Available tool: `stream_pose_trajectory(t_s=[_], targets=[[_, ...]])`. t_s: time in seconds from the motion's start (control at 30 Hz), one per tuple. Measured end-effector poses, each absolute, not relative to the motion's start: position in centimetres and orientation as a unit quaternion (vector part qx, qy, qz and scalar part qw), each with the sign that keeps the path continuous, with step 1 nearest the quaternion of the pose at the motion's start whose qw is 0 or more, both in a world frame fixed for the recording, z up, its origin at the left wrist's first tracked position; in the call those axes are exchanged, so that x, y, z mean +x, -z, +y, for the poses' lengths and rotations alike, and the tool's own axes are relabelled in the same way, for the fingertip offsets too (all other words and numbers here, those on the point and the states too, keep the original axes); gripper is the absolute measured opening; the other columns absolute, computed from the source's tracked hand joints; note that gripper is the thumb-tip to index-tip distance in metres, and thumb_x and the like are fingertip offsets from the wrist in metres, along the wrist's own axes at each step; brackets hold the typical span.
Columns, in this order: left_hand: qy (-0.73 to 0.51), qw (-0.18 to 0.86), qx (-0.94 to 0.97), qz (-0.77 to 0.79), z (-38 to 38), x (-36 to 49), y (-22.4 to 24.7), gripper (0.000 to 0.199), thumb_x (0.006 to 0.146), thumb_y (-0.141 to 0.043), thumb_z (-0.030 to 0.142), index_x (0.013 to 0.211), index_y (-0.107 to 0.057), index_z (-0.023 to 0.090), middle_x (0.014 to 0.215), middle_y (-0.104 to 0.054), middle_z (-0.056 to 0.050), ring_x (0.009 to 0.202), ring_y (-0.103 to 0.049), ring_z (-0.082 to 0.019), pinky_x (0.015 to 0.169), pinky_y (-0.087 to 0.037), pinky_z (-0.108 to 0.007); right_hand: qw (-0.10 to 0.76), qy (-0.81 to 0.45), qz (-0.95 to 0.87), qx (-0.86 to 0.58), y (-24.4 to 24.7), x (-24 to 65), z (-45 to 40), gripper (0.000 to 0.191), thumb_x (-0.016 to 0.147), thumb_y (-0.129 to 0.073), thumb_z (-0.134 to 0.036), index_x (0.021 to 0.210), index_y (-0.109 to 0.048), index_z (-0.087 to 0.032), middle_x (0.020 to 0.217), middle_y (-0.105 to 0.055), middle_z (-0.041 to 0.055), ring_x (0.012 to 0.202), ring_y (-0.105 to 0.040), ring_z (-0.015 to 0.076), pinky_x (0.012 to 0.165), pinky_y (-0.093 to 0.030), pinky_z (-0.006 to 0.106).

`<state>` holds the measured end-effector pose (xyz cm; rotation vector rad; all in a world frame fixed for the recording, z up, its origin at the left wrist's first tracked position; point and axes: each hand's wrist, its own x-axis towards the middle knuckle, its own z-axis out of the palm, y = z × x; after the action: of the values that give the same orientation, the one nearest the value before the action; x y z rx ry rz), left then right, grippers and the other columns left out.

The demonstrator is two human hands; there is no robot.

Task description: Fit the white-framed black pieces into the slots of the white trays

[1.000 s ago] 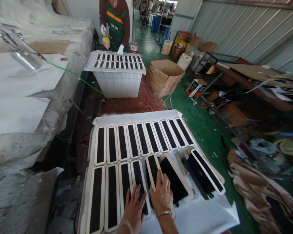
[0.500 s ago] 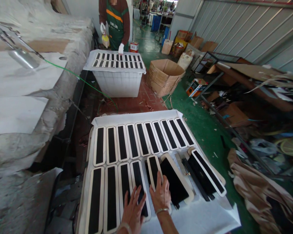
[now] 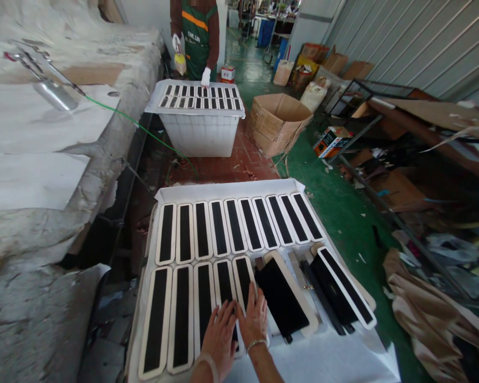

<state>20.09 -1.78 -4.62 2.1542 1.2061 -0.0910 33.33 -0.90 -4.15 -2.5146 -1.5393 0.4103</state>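
My left hand [image 3: 220,334] lies with fingers stretched out over a cream-bordered panel with a black middle strip [image 3: 225,282] in the near row. Just right of it, my right hand [image 3: 254,318] spans the neighbouring cream-bordered panel [image 3: 243,268], thumb at its left edge and fingers along its right, gripping it across. The two hands nearly touch. Farther right lies a wide black sheet [image 3: 281,295] on a cream board. Beyond that, another cream-bordered panel [image 3: 346,287] rests aslant over dark pieces.
Several like panels form a far row on the white-covered table [image 3: 231,187]. Ahead, a co-worker [image 3: 199,40] in a green apron stands at a white tub [image 3: 199,135] topped with panels. A cardboard box [image 3: 279,130] stands nearby. A spray gun [image 3: 54,93] with green hose lies left.
My right hand has moved left with its panel, which now lies against the neighbouring panel in the near row. My left hand stays on its panel, fingers closer together. The camera view has shifted slightly.
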Motion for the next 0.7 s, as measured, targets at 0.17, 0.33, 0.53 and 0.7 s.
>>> stream_pose_trajectory(t_s=[0.17, 0.33, 0.53, 0.7], targets=[[0.057, 0.31, 0.811, 0.493, -1.2, 21.2, 4.2, 0.076, 0.074, -0.048, 0.021, 0.146, -0.024, 0.026, 0.153, -0.02, 0.005, 0.139, -0.019, -0.022, 0.114, -0.019, -0.044, 0.065, -0.143, -0.524, -0.837, 4.0, 33.5, -0.7, 0.058, 0.091, -0.04, -0.041, 0.14, -0.034, -0.01, 0.133, -0.042, 0.0204, 0.111, -0.047, 0.0345, 0.093, -0.043, 0.048], [0.067, 0.303, 0.805, 0.505, -0.6, 21.8, 2.8, 0.078, 0.075, -0.046, 0.018, 0.147, -0.018, 0.027, 0.153, -0.016, 0.003, 0.136, -0.024, -0.025, 0.109, -0.022, -0.047, 0.055, -0.188, -0.518, -0.833, 4.0, 34.5, -1.2, 0.051, 0.094, -0.033, -0.035, 0.142, -0.031, -0.018, 0.137, -0.043, 0.0149, 0.116, -0.046, 0.0331, 0.094, -0.042, 0.048], [0.103, 0.296, 0.802, 0.509, 0.0, 22.4, 1.7, 0.081, 0.071, -0.045, 0.014, 0.146, -0.018, 0.03, 0.152, -0.015, 0.009, 0.135, -0.025, -0.025, 0.108, -0.023, -0.05, -0.003, -0.198, -0.524, -0.828, 3.8, 34.8, -1.2, 0.05, 0.093, -0.033, -0.029, 0.143, -0.029, -0.022, 0.141, -0.042, 0.0118, 0.113, -0.049, 0.031, 0.092, -0.043, 0.047], [0.158, 0.299, 0.808, 0.482, 1.0, 23.1, 0.5, 0.075, 0.075, -0.04, 0.014, 0.146, -0.02, 0.026, 0.152, -0.015, 0.005, 0.135, -0.025, -0.03, 0.107, -0.024, -0.054, -0.081, -0.147, -0.559, -0.812, 2.7, 34.0, -0.3, 0.053, 0.089, -0.039, -0.015, 0.142, -0.031, -0.02, 0.138, -0.046, 0.0147, 0.112, -0.05, 0.0304, 0.09, -0.042, 0.047]])
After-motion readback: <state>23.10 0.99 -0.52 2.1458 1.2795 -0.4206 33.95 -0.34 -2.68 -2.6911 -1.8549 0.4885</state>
